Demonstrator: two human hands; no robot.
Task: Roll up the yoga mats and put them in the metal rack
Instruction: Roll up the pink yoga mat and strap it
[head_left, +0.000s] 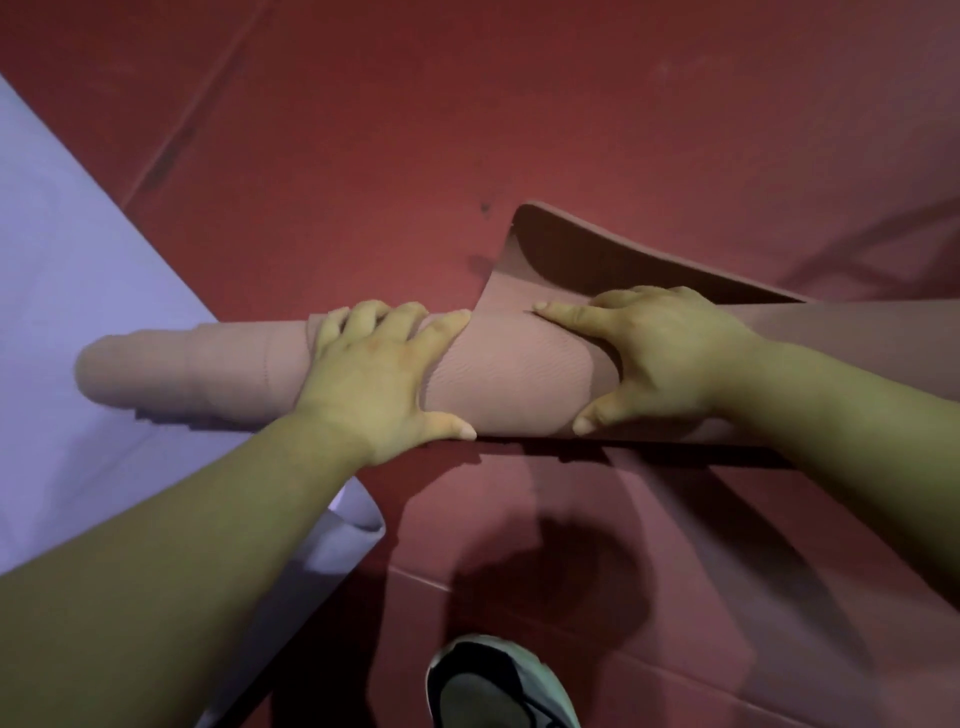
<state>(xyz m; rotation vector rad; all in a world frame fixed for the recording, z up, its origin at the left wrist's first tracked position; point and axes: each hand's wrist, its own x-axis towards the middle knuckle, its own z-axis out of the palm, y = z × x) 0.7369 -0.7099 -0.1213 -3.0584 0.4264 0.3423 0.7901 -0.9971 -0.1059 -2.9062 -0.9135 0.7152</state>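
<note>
A pink yoga mat (514, 374) lies across the red floor, rolled into an uneven tube whose layers step out toward the left end. Its loose end (597, 249) curls up behind the roll at the right. My left hand (374, 374) grips the roll from above, fingers curled over the far side and thumb on the near side. My right hand (660, 353) grips the roll just to the right, forefinger stretched along the mat and thumb low on the near side. The metal rack is out of view.
A lilac yoga mat (78, 312) lies flat on the left, its near corner (358, 525) curled up beside my left forearm. Red floor tiles (467, 104) stretch all around. A grey and black shoe (498, 686) stands at the bottom edge.
</note>
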